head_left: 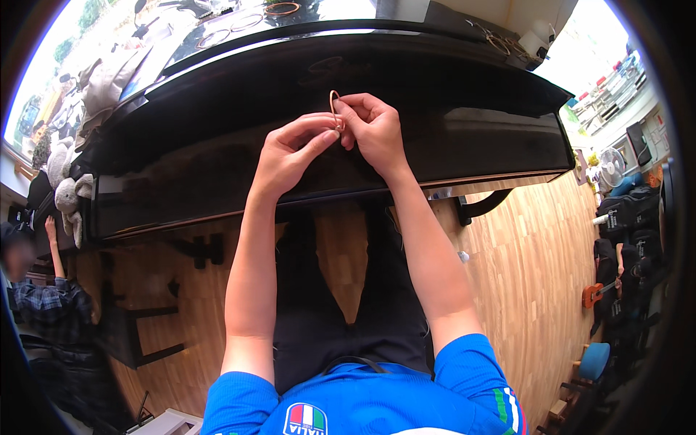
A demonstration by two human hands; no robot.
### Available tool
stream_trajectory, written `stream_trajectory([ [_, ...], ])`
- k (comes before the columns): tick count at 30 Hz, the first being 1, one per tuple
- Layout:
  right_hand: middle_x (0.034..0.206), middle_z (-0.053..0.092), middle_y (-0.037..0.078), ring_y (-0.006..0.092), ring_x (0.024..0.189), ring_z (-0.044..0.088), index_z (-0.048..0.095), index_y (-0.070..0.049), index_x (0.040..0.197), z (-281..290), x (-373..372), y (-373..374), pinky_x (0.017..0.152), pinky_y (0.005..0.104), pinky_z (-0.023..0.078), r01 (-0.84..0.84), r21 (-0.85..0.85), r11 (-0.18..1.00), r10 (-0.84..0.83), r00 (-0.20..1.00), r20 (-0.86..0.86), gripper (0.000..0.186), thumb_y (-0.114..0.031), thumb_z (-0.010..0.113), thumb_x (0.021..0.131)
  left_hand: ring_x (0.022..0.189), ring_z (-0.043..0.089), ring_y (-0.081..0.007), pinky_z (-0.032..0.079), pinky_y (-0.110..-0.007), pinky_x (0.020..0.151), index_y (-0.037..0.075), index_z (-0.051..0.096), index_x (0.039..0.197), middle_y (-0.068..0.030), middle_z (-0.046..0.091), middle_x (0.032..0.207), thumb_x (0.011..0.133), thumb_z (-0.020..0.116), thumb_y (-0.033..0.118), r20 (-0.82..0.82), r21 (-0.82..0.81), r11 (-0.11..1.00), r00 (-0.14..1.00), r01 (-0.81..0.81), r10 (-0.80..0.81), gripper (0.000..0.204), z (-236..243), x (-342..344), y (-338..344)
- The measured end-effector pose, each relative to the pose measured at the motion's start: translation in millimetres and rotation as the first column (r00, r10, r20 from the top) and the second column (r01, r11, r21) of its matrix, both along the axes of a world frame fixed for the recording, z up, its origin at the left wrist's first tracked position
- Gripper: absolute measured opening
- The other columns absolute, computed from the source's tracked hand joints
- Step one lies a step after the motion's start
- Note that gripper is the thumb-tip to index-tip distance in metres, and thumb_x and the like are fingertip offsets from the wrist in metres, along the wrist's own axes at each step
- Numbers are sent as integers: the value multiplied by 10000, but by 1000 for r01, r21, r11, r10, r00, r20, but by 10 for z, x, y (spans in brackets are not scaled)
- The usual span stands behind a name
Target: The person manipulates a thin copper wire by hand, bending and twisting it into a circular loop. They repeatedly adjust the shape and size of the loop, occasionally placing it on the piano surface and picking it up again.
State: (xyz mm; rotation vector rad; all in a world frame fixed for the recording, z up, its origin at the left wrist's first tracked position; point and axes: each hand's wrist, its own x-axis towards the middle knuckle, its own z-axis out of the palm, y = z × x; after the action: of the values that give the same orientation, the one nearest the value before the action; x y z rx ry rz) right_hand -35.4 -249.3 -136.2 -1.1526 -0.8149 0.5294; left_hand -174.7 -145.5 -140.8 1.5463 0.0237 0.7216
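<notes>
Both my hands meet over the closed black lid of a piano [181, 174]. Between them is a thin, copper-coloured wire loop [333, 103], standing up from the fingertips. My left hand [285, 154] pinches the loop's lower end between thumb and fingers. My right hand [378, 136] grips its right side with thumb and forefinger, its other fingers curled. Fingers partly hide the wire's lower part, so I cannot tell whether its ends are joined.
More copper-coloured wire rings [282, 9] lie on the piano's top. Plush toys [70, 199] sit at its left end, near another person in a plaid sleeve [51, 301]. On the right are a fan [612, 165], a small orange-brown guitar [593, 294] and a blue stool [594, 360].
</notes>
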Motion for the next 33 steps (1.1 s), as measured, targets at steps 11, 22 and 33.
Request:
stream_trajectory([
  [11,745,698,70,99,551,630,636,31,1057,-28,45,18,497,229,504,52,1,999,-52,998,36,153,-94,639,969,915,668,-131,529,-292,878,-1,688,1145,-66,712,968,961,683,163,-134,-15,996,987,-92,89,247,145,71,109],
  [22,876,708,108,139,682,680,604,31,1090,-55,49,57,567,258,558,33,56,998,-33,999,3,151,-66,626,976,787,649,-79,501,-218,684,9,667,1222,-45,727,889,965,681,156,-132,27,946,937,-324,324,297,106,250,114],
  [33,801,704,81,111,629,655,660,9,1052,-45,26,24,547,245,534,28,23,999,-28,999,24,149,-122,661,981,708,575,-99,387,-249,668,-10,689,1167,-58,726,839,1080,370,495,-92,-126,988,992,-94,83,603,91,55,145],
])
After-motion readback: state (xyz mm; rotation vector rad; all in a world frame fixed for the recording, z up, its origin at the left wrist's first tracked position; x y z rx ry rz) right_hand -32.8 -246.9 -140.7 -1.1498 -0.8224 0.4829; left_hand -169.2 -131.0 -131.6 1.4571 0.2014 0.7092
